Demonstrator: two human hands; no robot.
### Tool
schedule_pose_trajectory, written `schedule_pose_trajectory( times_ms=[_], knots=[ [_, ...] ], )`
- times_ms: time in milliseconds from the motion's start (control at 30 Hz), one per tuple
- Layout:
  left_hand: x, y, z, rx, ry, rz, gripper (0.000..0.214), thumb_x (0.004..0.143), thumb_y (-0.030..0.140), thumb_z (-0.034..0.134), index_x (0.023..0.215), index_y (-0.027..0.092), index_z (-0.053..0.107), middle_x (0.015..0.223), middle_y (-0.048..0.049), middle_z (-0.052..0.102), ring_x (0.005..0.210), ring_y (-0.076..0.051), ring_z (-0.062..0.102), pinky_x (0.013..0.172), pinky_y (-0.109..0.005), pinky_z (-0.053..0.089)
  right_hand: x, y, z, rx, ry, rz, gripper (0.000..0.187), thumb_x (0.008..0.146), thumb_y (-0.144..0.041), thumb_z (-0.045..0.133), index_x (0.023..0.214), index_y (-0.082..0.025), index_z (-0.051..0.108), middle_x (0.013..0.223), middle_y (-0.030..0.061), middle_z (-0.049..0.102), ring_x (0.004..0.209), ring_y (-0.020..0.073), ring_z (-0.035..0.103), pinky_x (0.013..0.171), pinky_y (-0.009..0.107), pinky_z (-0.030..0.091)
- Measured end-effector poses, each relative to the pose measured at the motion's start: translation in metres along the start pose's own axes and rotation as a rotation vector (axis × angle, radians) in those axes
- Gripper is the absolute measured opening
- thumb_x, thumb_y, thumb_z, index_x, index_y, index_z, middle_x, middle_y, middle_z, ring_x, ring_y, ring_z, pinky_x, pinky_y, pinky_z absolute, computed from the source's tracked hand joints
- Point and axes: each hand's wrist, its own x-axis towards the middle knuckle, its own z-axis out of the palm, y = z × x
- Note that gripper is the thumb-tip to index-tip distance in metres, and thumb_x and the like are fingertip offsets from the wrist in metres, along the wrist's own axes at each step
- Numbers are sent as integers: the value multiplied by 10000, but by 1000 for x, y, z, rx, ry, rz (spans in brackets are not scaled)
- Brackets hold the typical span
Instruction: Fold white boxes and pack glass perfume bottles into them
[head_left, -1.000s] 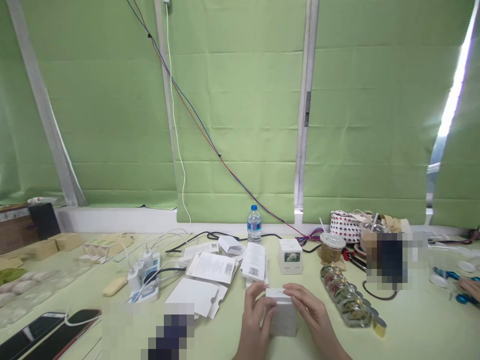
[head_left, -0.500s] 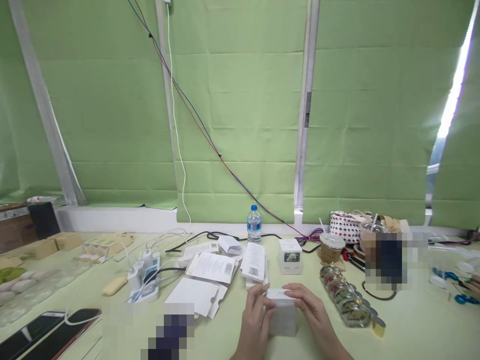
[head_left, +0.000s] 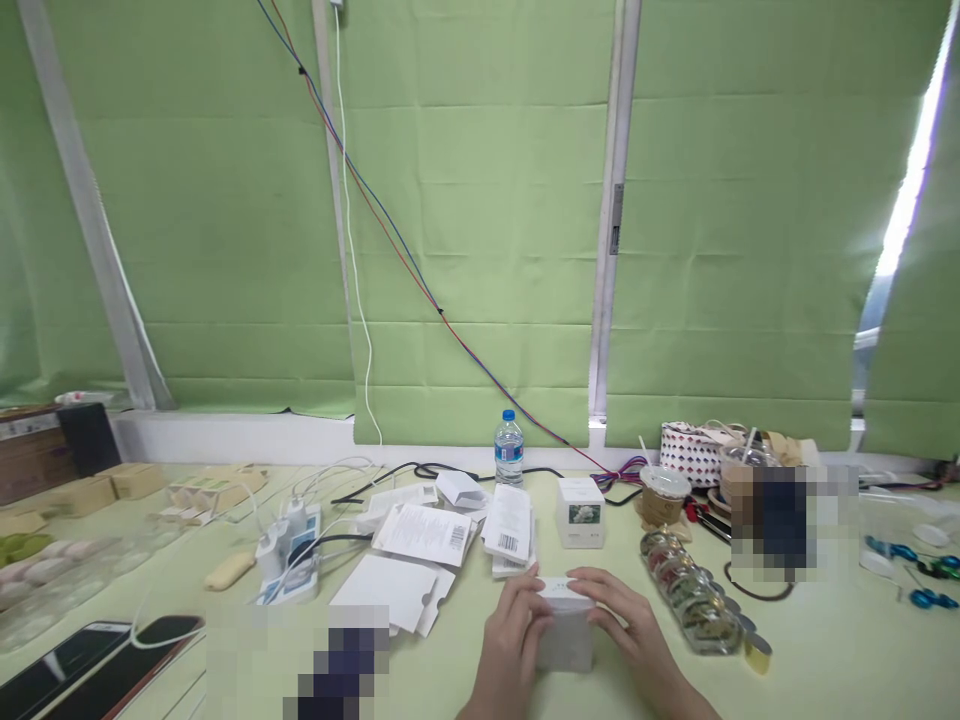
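Observation:
A small white cardboard box [head_left: 568, 642] stands upright on the table close in front of me. My left hand [head_left: 512, 632] is closed on its left side, with fingertips at the top edge. From the right, my right hand [head_left: 631, 625] grips the same box, its fingers bent over the upper right edge. The top face shows between my fingertips and looks shut, with small print on it. Beyond my hands stands a second white box [head_left: 580, 514] with a flower picture on its front. Flat white cartons [head_left: 508, 522] lie just behind my left hand.
Left of my hands are more flattened cartons [head_left: 382, 590] and a power strip [head_left: 292, 560] with cables. Behind stands a water bottle [head_left: 508, 450]. On the right are a row of small glass jars [head_left: 686, 592], a gold tape roll [head_left: 757, 654] and a drink cup [head_left: 664, 493].
Both hands stay on the box. My right hand has shifted very slightly, and the box stands in the same place. At the far right edge, another person's hand has gone out of view.

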Motion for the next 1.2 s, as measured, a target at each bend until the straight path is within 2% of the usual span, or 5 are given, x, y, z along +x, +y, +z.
schedule_pose_trajectory(
  times_ms=[367, 733, 900, 1000, 1200],
  knots=[
    [-2, -7, 3, 36, 3, 37, 227, 893, 84, 417, 868, 214, 600, 1037, -95, 612, 1193, -236, 580, 898, -328, 536, -5, -4, 9, 88, -23, 75, 295, 984, -318, 364, 1111, -303, 630, 1122, 65, 622, 1090, 220, 580, 938, 329, 459],
    [-5, -10, 7, 43, -45, 36, 243, 918, 102, 363, 901, 212, 578, 1045, -103, 620, 1255, -232, 526, 908, -328, 523, -4, 2, 8, 1, -50, 2, 302, 910, -414, 519, 1183, -302, 582, 1134, 77, 624, 1079, 255, 592, 930, 363, 480],
    [-7, -3, 8, 162, 56, 14, 236, 917, 124, 394, 875, 219, 606, 1107, -113, 557, 1203, -237, 544, 901, -352, 521, -6, 1, 11, -11, -54, 40, 266, 932, -327, 493, 1187, -303, 562, 1146, 69, 609, 1098, 241, 582, 940, 352, 475],
    [-7, -1, 7, 217, 91, 15, 218, 911, 141, 428, 879, 228, 625, 989, -87, 553, 1030, -225, 596, 847, -360, 527, -7, 1, 12, -18, -58, 45, 294, 940, -311, 475, 1230, -317, 528, 1184, 65, 597, 1134, 238, 564, 953, 350, 468],
    [-6, 3, 8, 149, 117, -57, 194, 897, 160, 464, 895, 231, 644, 944, -72, 548, 905, -209, 589, 790, -339, 523, -7, 1, 13, -32, -64, 43, 298, 951, -300, 454, 1245, -317, 500, 1199, 64, 580, 1151, 227, 548, 967, 343, 451]
  ],
)
